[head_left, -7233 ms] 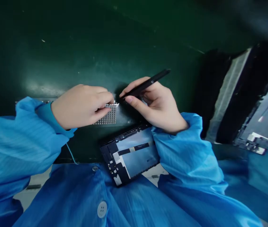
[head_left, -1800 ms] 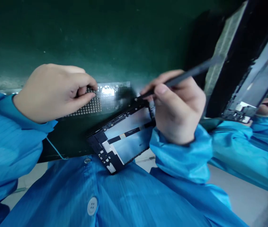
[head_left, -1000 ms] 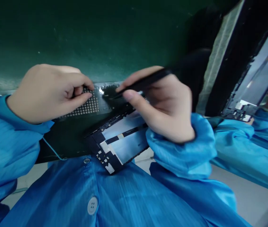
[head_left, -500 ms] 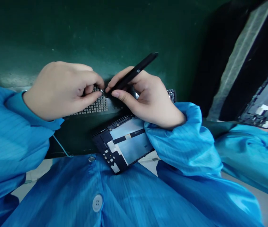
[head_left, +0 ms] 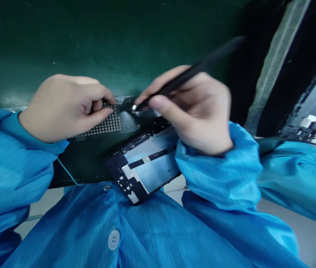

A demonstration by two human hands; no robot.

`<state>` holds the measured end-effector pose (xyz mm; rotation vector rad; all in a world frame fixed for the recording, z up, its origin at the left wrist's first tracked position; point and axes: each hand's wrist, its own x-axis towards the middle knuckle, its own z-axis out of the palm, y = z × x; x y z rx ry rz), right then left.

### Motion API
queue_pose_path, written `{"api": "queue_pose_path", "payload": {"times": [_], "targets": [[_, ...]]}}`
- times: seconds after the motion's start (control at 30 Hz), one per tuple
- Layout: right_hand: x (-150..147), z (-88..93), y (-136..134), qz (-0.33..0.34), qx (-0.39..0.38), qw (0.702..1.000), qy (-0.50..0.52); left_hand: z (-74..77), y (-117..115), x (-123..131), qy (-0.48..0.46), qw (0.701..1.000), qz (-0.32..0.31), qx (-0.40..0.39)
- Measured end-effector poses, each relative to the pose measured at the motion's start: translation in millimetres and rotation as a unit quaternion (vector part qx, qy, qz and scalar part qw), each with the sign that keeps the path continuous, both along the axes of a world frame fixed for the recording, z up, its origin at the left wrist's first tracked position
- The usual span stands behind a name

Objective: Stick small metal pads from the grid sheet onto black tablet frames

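My left hand (head_left: 65, 108) is closed, thumb and forefinger pinching the edge of a clear sheet covered in rows of small square stickers (head_left: 106, 124). Held pen-like in my right hand (head_left: 199, 108) is a pair of slim black tweezers (head_left: 183, 79), blurred by motion. At their tip shows a tiny shiny piece (head_left: 134, 108), just right of the sheet's rows of squares; whether it is gripped there is hard to see. Below the right hand lies an opened phone or tablet body (head_left: 155, 167), tilted, overhanging the table edge, its right end hidden by my sleeve.
The dark green table (head_left: 85, 41) stretches ahead. On the right, a black strip (head_left: 294, 67) with a grey band (head_left: 277, 67) runs along it. Beyond are another device body (head_left: 314, 115) and a co-worker's blue sleeve (head_left: 294, 167).
My right hand has moved right and away from the left fingers with the tweezers, a shiny piece now showing at the tip. My left hand still pinches the sheet.
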<state>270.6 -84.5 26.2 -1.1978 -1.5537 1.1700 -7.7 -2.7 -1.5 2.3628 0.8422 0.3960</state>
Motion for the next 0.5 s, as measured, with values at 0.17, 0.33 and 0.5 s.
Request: {"api": "queue_pose_path", "payload": {"times": [0.17, 0.33, 0.5], "targets": [[43, 13.9, -90, -0.257, 0.006, 0.965, 0.045, 23.7, -47, 14, 0.073, 0.992, 0.040, 0.099], [71, -3.9, -168, -0.378, -0.028, 0.925, -0.016, 27.1, -99, 33, 0.120, 0.992, 0.020, 0.023], [71, -28.5, -188, -0.360, 0.015, 0.932, -0.029, 18.5, -107, 43, 0.105, 0.991, 0.038, -0.071]]}}
